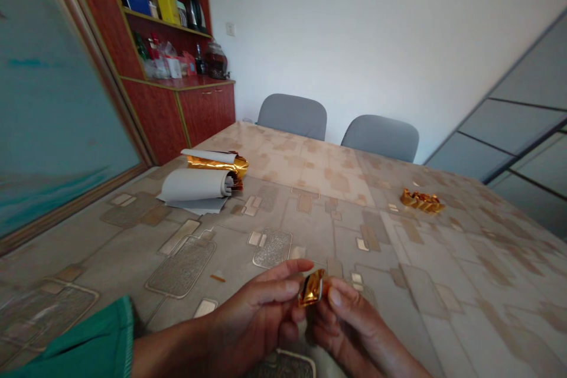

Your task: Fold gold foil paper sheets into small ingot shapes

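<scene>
Both hands meet low in the view, just above the near part of a broad desk with a beige-and-grey geometric patterned covering [319, 221]. Between them sits a small, shiny folded piece of gold foil paper [312, 287], tilted, its upper end leaning to the right. The left hand [268, 301] has its thumb and fingers nearly closed on the piece's left side, the forefinger reaching out above it; the right hand [349, 322] pinches the right edge between thumb and forefinger, its other fingers curled beneath. A green fabric sleeve [95, 339] covers the left forearm partway.

A thin orange-brown sliver [217, 278] lies on the desk near the left hand. Farther off, on the left, rests a loose roll of white-backed paper [197, 184] — and just behind it, gold foil sheets with a pale backing [215, 160], curled over. Well apart on the right lies a ridged row of folded gold foil [422, 201]. Two grey rounded chair backs [292, 113] stand beyond the far edge.
</scene>
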A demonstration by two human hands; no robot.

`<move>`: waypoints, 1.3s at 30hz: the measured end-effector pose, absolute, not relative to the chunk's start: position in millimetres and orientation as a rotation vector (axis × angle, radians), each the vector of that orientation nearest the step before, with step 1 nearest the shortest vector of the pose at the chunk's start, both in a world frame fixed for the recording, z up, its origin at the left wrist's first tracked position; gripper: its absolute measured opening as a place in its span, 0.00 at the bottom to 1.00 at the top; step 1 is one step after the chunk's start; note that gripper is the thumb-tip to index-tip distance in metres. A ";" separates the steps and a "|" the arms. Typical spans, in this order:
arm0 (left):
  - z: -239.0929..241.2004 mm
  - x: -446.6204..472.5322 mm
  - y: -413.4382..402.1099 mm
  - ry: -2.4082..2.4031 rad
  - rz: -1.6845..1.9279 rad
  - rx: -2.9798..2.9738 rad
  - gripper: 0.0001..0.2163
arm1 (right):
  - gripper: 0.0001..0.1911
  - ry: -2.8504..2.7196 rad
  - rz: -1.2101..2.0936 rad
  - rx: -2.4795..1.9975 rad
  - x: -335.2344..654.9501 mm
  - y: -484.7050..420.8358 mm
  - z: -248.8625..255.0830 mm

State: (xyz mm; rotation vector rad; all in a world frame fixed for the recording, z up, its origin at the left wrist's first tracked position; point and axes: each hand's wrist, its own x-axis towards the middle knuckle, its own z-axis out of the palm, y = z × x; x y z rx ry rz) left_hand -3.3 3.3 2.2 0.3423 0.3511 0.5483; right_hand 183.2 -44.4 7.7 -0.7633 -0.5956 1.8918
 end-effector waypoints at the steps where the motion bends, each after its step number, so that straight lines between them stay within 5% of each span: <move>1: 3.1 -3.0 2.5 0.355 0.558 0.352 0.14 | 0.16 -0.601 1.859 -0.787 183.5 -44.9 5.9; 14: 25.4 2.5 -0.6 0.275 0.453 0.530 0.17 | 0.24 -1.094 1.617 -0.834 182.2 -49.1 -2.1; 19: 31.9 1.8 -4.9 0.258 0.335 0.529 0.12 | 0.21 -1.065 1.732 -0.712 184.7 -51.5 2.1; 23: 33.3 -0.5 -7.2 0.283 0.279 0.567 0.16 | 0.09 -0.883 1.934 -0.640 198.1 -55.8 -3.2; 29: 30.2 -7.8 -1.1 0.267 0.151 0.577 0.19 | 0.18 -0.690 2.121 -0.624 201.1 -56.3 -4.4; 39: 6.8 -4.9 -2.7 0.372 0.522 0.474 0.12 | 0.19 -0.710 2.035 -0.711 188.1 -46.3 1.1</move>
